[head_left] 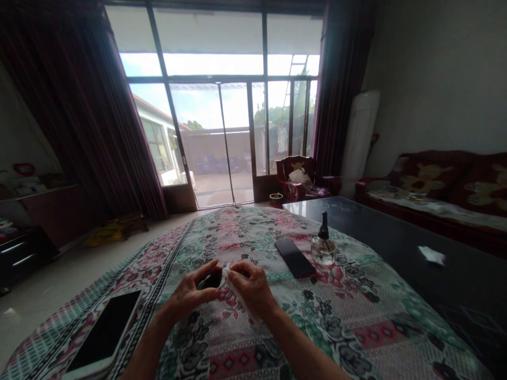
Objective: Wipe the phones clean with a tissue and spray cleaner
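Over the patterned tablecloth (pixel 317 327), my left hand (pixel 190 290) grips a small dark object (pixel 213 278) between thumb and fingers. Its kind is hard to make out, as the fingers cover part of it. My right hand (pixel 252 287) pinches a white tissue (pixel 226 270) against the right end of that object. More of the tissue hangs below the right palm. To the right of the hands lies a dark phone (pixel 295 258), face up. Just past it stands a clear glass bottle (pixel 324 252) with a black dropper-like top. A white-edged tablet or large phone (pixel 105 332) lies at the left.
A dark glossy table (pixel 380 232) adjoins on the right, with a crumpled white tissue (pixel 431 255) on it. Beyond are a wooden armchair (pixel 295 179) and a sofa (pixel 435 179). Glass doors (pixel 214 142) stand at the back, and a cabinet (pixel 51 216) is at the left.
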Action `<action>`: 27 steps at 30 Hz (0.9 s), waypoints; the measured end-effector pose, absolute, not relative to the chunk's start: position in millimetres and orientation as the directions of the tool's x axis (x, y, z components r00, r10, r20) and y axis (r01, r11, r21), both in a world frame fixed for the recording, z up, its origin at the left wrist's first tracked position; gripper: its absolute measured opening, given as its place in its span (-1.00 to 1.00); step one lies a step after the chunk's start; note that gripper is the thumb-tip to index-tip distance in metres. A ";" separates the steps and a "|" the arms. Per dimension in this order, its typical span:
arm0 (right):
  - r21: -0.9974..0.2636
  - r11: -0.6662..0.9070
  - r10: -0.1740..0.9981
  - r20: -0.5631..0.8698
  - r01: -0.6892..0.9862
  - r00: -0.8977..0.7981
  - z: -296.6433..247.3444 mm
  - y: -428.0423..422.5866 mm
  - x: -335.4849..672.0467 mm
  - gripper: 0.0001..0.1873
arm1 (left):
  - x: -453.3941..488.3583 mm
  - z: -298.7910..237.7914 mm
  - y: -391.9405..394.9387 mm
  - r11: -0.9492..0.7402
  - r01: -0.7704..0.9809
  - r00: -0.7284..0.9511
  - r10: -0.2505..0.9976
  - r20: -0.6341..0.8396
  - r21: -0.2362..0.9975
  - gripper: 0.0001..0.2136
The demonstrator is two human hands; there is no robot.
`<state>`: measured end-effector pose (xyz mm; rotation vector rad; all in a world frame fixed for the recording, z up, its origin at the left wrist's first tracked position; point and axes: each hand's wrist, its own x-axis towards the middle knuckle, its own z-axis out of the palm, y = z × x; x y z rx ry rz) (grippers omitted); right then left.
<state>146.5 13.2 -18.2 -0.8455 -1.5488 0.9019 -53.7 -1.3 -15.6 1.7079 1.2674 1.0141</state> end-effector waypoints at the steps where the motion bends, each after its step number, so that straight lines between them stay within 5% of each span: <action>1: -0.892 0.449 0.886 0.437 0.049 -0.153 -18.8 13.2 146.4 -0.88 | -53.7 -15.7 -1.3 -0.212 0.367 0.185 0.971 0.152 0.906 -0.32; 27: -0.921 0.387 0.902 0.366 0.050 -0.227 -17.3 11.6 146.2 -0.86 | -55.4 -17.2 -0.7 -0.198 0.349 0.168 0.975 0.147 0.916 -0.32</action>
